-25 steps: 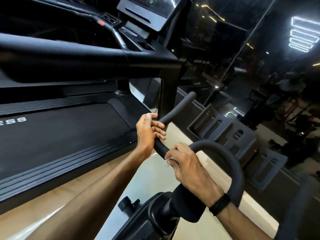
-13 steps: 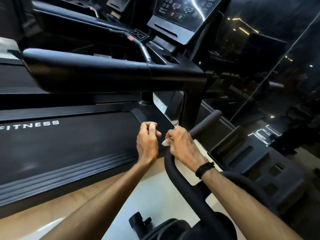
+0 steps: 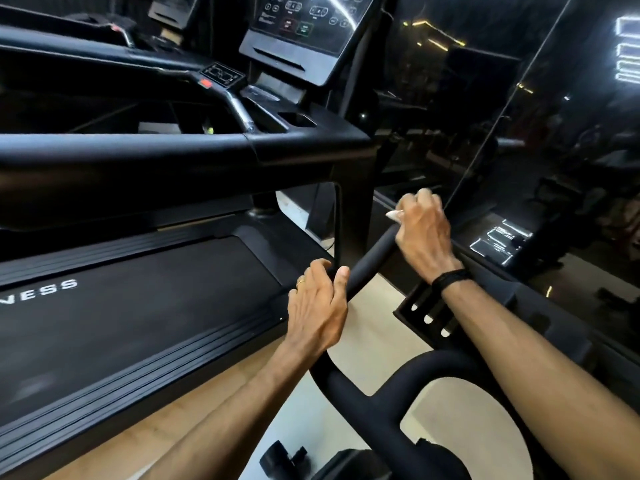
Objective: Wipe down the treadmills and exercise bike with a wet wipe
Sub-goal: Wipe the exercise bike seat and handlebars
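Since half a second ago the right hand (image 3: 424, 233) has slid up the matte black padded handlebar (image 3: 367, 263) of the exercise bike, away from the left hand (image 3: 317, 306), which has stayed low on the same bar. Now the right hand is wrapped round the bar's far tip, fingers curled over a crumpled white wet wipe (image 3: 394, 214), of which only a small corner shows at the knuckles. The left hand grips the bar lower down, thumb on the near side, fingers round the far side, seemingly to steady it.

This branch of the bar runs with its long axis from lower left, near the person, up and away to the right, ending under the right hand. With the wipe at the very end, the stretch between the two hands lies toward the person along that axis, so the likely next stroke is a pull back down toward the left hand.

Just beside the bike on the left stands the black treadmill (image 3: 138, 306), untouched by either hand.
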